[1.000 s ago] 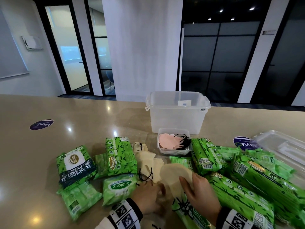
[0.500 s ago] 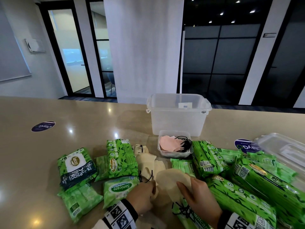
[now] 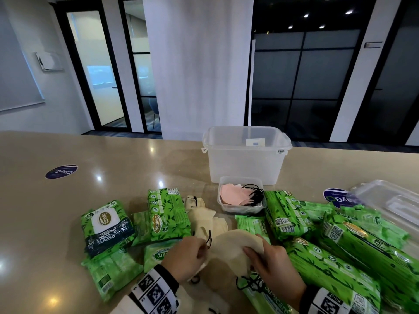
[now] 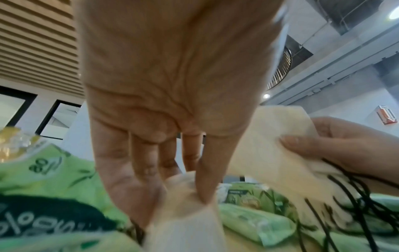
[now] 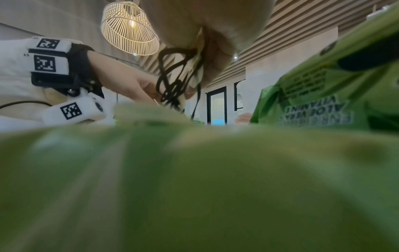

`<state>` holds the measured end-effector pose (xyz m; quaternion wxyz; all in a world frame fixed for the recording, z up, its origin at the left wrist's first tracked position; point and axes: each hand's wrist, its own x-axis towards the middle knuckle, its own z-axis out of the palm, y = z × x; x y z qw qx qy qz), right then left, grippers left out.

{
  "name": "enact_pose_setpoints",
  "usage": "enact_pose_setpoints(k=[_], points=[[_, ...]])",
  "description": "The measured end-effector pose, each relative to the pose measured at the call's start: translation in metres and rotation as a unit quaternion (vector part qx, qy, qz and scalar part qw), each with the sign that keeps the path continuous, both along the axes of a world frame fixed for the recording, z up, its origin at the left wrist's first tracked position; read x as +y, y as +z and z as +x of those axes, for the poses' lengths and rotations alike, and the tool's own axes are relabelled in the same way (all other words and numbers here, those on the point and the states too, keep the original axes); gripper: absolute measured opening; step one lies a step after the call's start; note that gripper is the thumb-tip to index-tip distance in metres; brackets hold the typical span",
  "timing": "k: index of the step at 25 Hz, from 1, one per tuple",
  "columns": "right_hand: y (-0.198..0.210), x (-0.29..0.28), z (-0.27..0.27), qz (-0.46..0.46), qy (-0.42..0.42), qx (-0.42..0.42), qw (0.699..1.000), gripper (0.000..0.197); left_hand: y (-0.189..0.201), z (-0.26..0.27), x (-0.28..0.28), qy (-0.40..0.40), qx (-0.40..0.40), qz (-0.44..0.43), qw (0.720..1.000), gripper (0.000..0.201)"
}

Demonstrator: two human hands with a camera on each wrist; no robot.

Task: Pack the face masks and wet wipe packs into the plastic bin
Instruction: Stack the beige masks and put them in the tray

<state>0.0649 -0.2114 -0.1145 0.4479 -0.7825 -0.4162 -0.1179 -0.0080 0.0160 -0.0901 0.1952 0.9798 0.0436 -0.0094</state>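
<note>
Masks, beige (image 3: 229, 248): nearest, held between both hands over the table (image 3: 34, 223).
Left hand (image 3: 186, 257): pinching a mask edge.
Right hand (image 3: 272, 266): thumb and fingers clamped on a mask.
Wipe packs (image 3: 167, 214): spread either side.
Tub (image 3: 241, 208): pink masks (image 3: 231, 197) inside.
Bin (image 3: 244, 155): farthest, lidless.

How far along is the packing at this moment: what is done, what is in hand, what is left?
Done: pink masks sit in the small clear tub; the large plastic bin looks empty apart from a label.

In hand: the left hand and right hand both grip beige masks.

Left: more beige masks and all the green wipe packs lie on the table.
</note>
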Motion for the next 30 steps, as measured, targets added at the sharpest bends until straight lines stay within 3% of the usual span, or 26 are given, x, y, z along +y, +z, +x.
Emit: enact_pose_setpoints(k=[2, 5, 8, 11, 13, 16, 21, 27, 30], points=[[-0.002, -0.001, 0.002, -0.013, -0.017, -0.012, 1.0, 0.07, 0.011, -0.005, 0.006, 0.007, 0.007, 0.029, 1.0, 0.022], [-0.002, -0.001, 0.003, -0.02, -0.035, -0.01, 0.999, 0.072, 0.036, -0.017, 0.016, -0.05, 0.079, 0.026, 0.995, 0.026], [0.001, -0.001, 0.003, -0.007, -0.037, 0.001, 0.999, 0.064, 0.07, -0.027, 0.018, -0.128, 0.101, -0.11, 0.98, 0.006], [0.005, -0.002, 0.0, -0.016, -0.022, 0.039, 0.999, 0.065, 0.084, -0.026, 0.013, -0.17, 0.078, -0.295, 0.937, 0.011], [0.007, -0.002, -0.002, -0.019, -0.006, 0.062, 0.998, 0.068, 0.077, -0.019, 0.005, -0.165, 0.012, -0.353, 0.921, 0.011], [0.006, -0.003, -0.002, -0.027, 0.02, 0.068, 0.997, 0.049, 0.049, -0.004, -0.012, -0.121, -0.089, -0.323, 0.934, 0.016], [0.015, -0.003, -0.007, -0.015, 0.032, 0.083, 0.996, 0.021, 0.015, 0.01, -0.025, -0.048, -0.121, -0.374, 0.918, 0.021], [0.033, -0.004, -0.022, 0.012, 0.055, 0.153, 0.987, 0.03, 0.019, 0.009, -0.034, -0.113, -0.165, -0.233, 0.952, 0.035], [0.042, -0.005, -0.032, 0.001, 0.058, 0.178, 0.982, 0.025, 0.017, 0.008, -0.037, -0.116, -0.17, -0.178, 0.962, 0.04]])
